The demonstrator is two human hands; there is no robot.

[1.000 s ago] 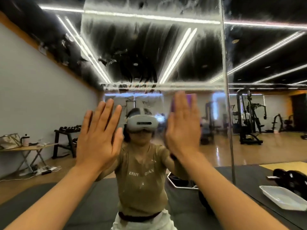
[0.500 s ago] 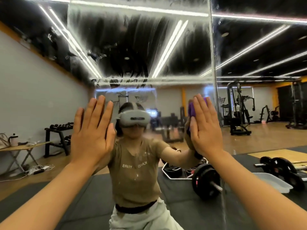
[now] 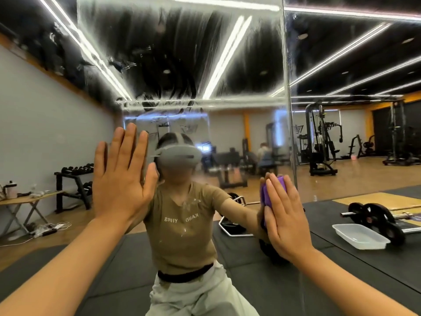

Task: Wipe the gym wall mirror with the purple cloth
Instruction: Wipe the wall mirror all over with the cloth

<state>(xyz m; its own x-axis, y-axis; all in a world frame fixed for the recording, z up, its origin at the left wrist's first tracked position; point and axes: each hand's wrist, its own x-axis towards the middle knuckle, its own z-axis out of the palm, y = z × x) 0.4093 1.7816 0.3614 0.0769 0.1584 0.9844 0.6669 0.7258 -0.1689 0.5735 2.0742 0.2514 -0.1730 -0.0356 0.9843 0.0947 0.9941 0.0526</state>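
Pressing flat against the gym wall mirror [image 3: 177,53], the right hand [image 3: 284,215] has its fingers straight and close together, pinning the purple cloth [image 3: 266,195] to the glass; the folded cloth shows only along the hand's left edge and above the fingertips, low on the pane and just left of the vertical seam [image 3: 288,87] between two mirror panels. The left hand [image 3: 121,179] is held up at about head height, fingers straight and slightly spread, palm toward the glass; whether it touches the surface cannot be told. Both forearms are bare. Between the hands the mirror shows the person kneeling on dark floor mats [image 3: 262,281], in a tan T-shirt and pale trousers, with a grey headset [image 3: 180,156] worn on the head. Higher on the same pane the glass is smeared with wet streaks. On the mat to the right sit a white plastic tray [image 3: 361,236] and, just behind it, a barbell [image 3: 378,217] with black plates. At far left stand a dumbbell rack [image 3: 75,179] and a folding table [image 3: 25,199].
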